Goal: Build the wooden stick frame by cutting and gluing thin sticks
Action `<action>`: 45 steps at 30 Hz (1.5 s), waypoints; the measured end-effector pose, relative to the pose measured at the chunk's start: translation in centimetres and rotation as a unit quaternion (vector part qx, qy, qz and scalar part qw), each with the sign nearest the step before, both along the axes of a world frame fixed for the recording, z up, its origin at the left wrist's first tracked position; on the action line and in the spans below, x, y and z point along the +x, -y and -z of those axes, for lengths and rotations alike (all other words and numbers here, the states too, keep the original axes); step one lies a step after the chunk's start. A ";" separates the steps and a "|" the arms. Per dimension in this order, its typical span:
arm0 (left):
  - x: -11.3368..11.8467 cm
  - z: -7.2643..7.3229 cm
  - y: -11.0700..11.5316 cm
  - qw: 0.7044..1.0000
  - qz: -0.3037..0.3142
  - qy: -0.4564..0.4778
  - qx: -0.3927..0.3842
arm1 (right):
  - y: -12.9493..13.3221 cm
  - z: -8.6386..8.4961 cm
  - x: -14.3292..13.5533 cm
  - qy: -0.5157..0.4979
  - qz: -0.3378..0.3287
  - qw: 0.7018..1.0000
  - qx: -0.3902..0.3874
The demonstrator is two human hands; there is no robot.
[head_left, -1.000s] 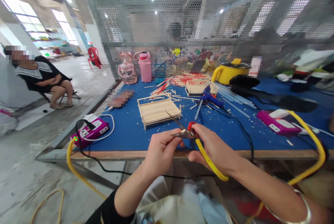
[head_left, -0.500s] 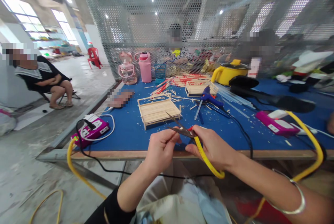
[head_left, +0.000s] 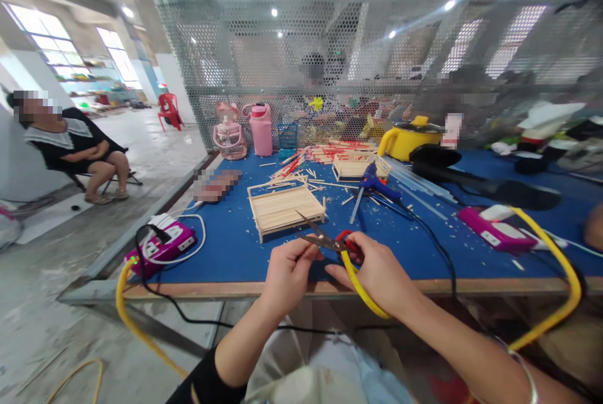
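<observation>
My right hand (head_left: 379, 272) grips a pair of scissors (head_left: 330, 243) with red and yellow on the handles. Their dark blades are parted and point left, over the fingertips of my left hand (head_left: 288, 272). That hand is closed in a pinch; a pale tip between the blades looks like the end of a thin wooden stick, the rest of it hidden by the fingers. Just beyond lies a small tray of wooden sticks (head_left: 285, 208) with low rails and corner posts. Further back stands a second stick tray (head_left: 358, 168), beside a blue glue gun (head_left: 377, 184).
Loose sticks (head_left: 330, 154), many red-ended, lie at the back near pink bottles (head_left: 261, 131) and a yellow pot (head_left: 409, 140). Purple power strips (head_left: 164, 247) with cables sit at both sides. A perforated metal screen (head_left: 264, 46) stands behind; a person (head_left: 89, 146) sits at left.
The view has shifted slightly, so the table sits lower. The scissors remain at my left fingertips; my right thumb and fingers have spread a little further apart on the handles.
</observation>
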State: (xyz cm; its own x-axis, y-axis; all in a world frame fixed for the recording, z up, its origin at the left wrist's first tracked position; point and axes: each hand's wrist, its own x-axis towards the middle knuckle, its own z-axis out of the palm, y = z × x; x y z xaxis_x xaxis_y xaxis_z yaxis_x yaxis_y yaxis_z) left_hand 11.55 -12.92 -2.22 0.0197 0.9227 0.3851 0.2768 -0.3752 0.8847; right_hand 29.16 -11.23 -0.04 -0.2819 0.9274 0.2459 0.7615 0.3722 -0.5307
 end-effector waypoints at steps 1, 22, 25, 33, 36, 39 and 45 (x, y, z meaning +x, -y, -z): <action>0.0 0.0 0.0 1.000 0.002 -0.003 0.002 | 0.0 0.2 0.1 -0.013 -0.008 1.000 0.007; 0.2 0.4 0.1 0.985 0.100 0.105 -0.095 | 0.2 -0.2 0.4 -0.013 -0.126 0.991 0.047; 0.5 0.6 0.2 0.969 0.126 0.164 -0.133 | 0.3 -0.5 0.5 -0.013 -0.136 0.990 0.047; 0.5 0.0 0.0 0.957 0.159 0.177 -0.168 | -0.3 -0.6 1.1 0.015 -0.142 0.989 0.040; 0.2 0.1 -0.3 0.975 0.140 0.119 -0.128 | -0.8 -0.9 1.3 0.061 -0.136 0.988 0.039; 0.0 0.3 -0.5 0.986 0.115 0.075 -0.098 | -1.0 -1.1 1.2 0.099 -0.121 0.987 0.022; 0.6 -0.1 -0.2 0.985 0.153 0.025 -0.070 | -1.2 -0.9 0.6 0.167 -0.109 0.979 0.034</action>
State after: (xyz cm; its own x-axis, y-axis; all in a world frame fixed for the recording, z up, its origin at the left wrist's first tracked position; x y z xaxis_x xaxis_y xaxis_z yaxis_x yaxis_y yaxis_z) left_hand 12.19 -12.75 -2.10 0.2886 0.9211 0.2612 0.1240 -0.3065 0.9438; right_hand 29.78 -10.06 0.86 -0.5473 0.8207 0.1641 0.7866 0.5714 -0.2339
